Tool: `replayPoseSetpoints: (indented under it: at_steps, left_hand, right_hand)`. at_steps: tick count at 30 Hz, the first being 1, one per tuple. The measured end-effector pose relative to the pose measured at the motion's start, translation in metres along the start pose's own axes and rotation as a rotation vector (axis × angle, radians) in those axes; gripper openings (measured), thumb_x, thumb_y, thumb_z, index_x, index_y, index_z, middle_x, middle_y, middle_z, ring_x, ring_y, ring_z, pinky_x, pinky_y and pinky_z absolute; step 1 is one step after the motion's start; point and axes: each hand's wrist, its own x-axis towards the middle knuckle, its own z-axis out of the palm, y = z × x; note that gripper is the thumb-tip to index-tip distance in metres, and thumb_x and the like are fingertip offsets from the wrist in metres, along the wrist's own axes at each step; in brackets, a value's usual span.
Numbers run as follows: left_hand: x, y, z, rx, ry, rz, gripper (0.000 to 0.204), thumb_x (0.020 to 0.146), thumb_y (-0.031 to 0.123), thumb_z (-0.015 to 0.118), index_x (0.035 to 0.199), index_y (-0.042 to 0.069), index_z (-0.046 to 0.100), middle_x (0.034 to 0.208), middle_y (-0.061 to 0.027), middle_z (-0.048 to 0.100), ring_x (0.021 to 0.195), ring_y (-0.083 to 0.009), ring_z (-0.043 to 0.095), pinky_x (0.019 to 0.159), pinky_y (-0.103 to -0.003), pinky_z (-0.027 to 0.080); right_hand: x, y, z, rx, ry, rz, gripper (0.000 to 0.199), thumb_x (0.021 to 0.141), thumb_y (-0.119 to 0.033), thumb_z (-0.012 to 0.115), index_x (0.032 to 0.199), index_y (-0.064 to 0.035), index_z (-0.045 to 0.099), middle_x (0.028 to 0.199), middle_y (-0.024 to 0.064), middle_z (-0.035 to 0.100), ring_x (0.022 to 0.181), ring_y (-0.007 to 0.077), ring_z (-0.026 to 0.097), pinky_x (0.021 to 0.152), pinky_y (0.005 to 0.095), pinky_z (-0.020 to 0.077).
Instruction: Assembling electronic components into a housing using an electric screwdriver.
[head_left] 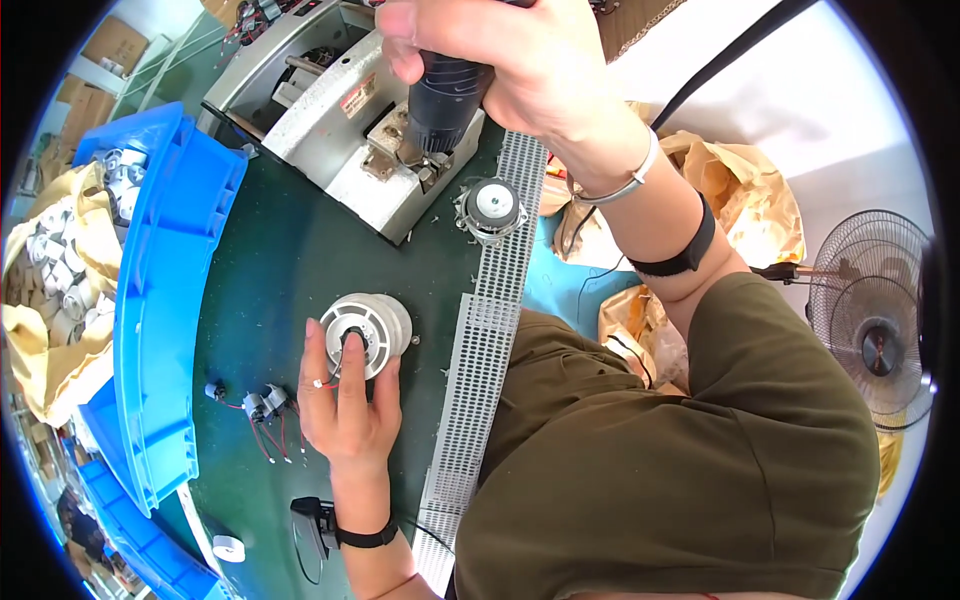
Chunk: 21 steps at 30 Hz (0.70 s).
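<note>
My left hand (352,425) reaches in from the lower edge and grips a round white plastic housing (398,318) on the green table. One finger presses at the housing's hub, while others rest along its side. In my right hand (500,50), at the top, is a black electric screwdriver (452,95), fingers wrapped around its body. It points downward, its lower end over the front of a metal box-shaped machine (320,130), which looks like a screw feeder. The tip is hard to make out.
Small motors with red wires (265,405) lie beyond my left hand. A round part with a white top (493,203) sits by the perforated strip (470,370) along the table's near edge. Blue bins (165,300) line the far side; a fan (870,320) stands at right.
</note>
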Motion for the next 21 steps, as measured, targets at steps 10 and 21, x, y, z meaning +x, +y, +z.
replayPoseSetpoints:
  at_steps: [10, 21]
  left_hand:
    - [0.001, 0.001, -0.001, -0.037, 0.010, 0.001, 0.036, 0.072, 0.015, 0.074, 0.103, 0.001, 0.062, 0.115, -0.0268, 0.055, 0.095, -0.0366, 0.061, 0.073, -0.038, 0.053]
    - [0.001, -0.001, 0.000, -0.030, 0.017, 0.022, 0.035, 0.073, 0.016, 0.074, 0.102, 0.001, 0.062, 0.115, -0.0266, 0.055, 0.096, -0.0373, 0.060, 0.073, -0.038, 0.053]
  right_hand:
    - [-0.003, -0.002, 0.000, -0.004, -0.010, -0.018, 0.040, 0.071, 0.000, 0.066, 0.108, 0.0037, 0.050, 0.066, 0.0038, 0.060, 0.055, 0.0095, 0.055, 0.052, 0.0228, 0.0434]
    - [-0.005, -0.004, 0.001, -0.057, -0.012, -0.047, 0.041, 0.072, 0.000, 0.066, 0.108, 0.0032, 0.048, 0.067, 0.0038, 0.060, 0.057, 0.0102, 0.056, 0.053, 0.0239, 0.0444]
